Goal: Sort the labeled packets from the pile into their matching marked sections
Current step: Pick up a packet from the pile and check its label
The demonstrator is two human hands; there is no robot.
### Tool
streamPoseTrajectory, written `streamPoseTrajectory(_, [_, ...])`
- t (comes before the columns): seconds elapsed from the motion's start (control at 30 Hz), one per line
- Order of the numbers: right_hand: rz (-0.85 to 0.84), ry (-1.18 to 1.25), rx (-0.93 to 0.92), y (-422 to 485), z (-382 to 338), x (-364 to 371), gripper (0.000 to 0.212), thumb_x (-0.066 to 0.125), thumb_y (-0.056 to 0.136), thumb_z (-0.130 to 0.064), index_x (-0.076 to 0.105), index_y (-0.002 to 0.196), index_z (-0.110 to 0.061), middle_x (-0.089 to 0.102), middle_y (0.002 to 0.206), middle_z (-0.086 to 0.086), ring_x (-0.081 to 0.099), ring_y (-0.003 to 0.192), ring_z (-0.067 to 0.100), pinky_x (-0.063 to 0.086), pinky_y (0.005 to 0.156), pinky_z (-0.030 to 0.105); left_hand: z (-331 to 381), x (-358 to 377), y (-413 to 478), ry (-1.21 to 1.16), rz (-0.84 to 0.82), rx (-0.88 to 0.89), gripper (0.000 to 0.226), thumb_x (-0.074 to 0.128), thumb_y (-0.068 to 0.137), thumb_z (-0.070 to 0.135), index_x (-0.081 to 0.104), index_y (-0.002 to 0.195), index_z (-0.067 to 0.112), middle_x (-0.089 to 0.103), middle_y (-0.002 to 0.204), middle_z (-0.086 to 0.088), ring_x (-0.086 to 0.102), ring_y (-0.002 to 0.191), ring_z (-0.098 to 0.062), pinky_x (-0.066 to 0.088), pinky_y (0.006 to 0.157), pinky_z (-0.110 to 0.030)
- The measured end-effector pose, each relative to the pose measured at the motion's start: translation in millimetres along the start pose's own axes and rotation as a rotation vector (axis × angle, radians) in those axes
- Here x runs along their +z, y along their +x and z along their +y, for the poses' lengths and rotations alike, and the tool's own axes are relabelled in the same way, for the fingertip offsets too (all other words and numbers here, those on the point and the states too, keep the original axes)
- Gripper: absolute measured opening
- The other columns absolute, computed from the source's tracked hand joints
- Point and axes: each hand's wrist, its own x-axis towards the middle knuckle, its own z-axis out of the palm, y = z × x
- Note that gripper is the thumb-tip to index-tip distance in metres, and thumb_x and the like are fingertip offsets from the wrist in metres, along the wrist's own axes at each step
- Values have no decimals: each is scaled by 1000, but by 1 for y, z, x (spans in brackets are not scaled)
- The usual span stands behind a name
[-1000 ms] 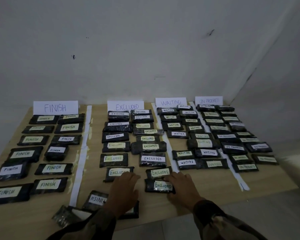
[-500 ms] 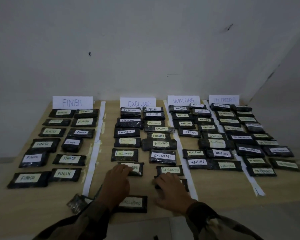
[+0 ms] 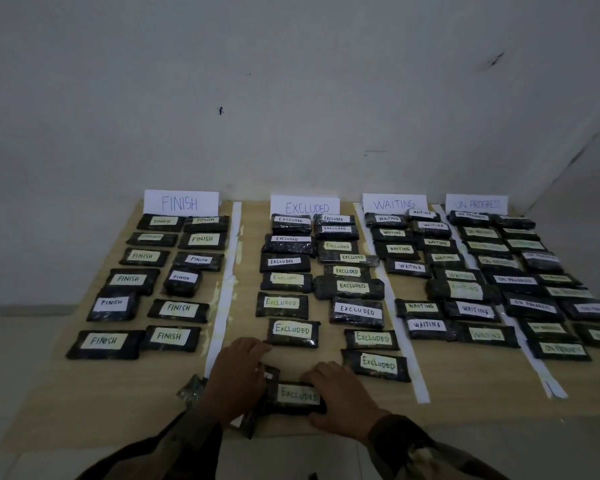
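Head view recorded a wooden table [image 3: 84, 393] divided by white tape strips [image 3: 222, 299] into FINISH, EXCLUDED, WAITING and ON PROGRESS columns of dark packets. At the near end of the EXCLUDED section [image 3: 328, 353], the right hand [image 3: 342, 401] pinched the right end of a loose EXCLUDED packet [image 3: 297, 395]. The left hand [image 3: 236, 379] covered its left end, and its grip could not be determined.

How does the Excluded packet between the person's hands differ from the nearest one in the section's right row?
The held packet sits at the near edge of the table, short of the rows; the row packet lies in line in its column. The right hand grips the held packet and the left hand touches its end; nothing touches the row packet. Both are dark, with a pale label reading Excluded.
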Motion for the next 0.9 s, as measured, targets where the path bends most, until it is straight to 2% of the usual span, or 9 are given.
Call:
streamPoseTrajectory(0.27, [124,66,85,3,5,-2,56,57,75,-45,48,128,-27,52,116,-4,45,107,17,33,84,31,-10,5,3,-20,-34,33,41,57,82,19,55,123,21,54,125,2,47,119,-18,40,96,-31])
streamPoseTrajectory(0.33, [165,42,120,6,6,-2,56,55,74,-46,49,127,-28,52,115,-4,46,107,17,35,85,32,-11,6,6,-21,-31,27,41,59,79,18,59,119,19,58,120,0,53,114,-20,43,92,-32])
streamPoseTrajectory(0.43, [196,-16,181,12,7,-6,59,52,74,-46,48,129,-25,52,117,-1,46,109,21,36,89,36,-18,9,9,-17,-40,33,41,60,66,18,66,106,17,65,104,-2,63,97,-24,52,77,-34])
streamPoseTrajectory(0.53, [169,-62,208,16,7,-8,60,50,76,-45,46,131,-23,51,121,1,45,113,24,34,99,41,-23,6,11,-9,-20,45,42,57,64,17,66,105,16,66,104,-3,63,97,-26,54,74,-38])
streamPoseTrajectory(0.67, [152,-90,222,22,4,-8,60,48,78,-44,44,133,-22,50,123,2,44,115,25,32,101,44,-28,-1,10,11,-9,20,44,51,73,20,62,115,15,61,115,-4,56,109,-26,49,85,-40])
streamPoseTrajectory(0.9, [108,-152,221,27,-4,-10,60,48,82,-43,38,137,-24,46,128,3,40,117,25,28,101,42,-38,-6,10,34,-39,-25,44,54,86,23,49,129,22,48,132,3,41,125,-15,36,101,-30])
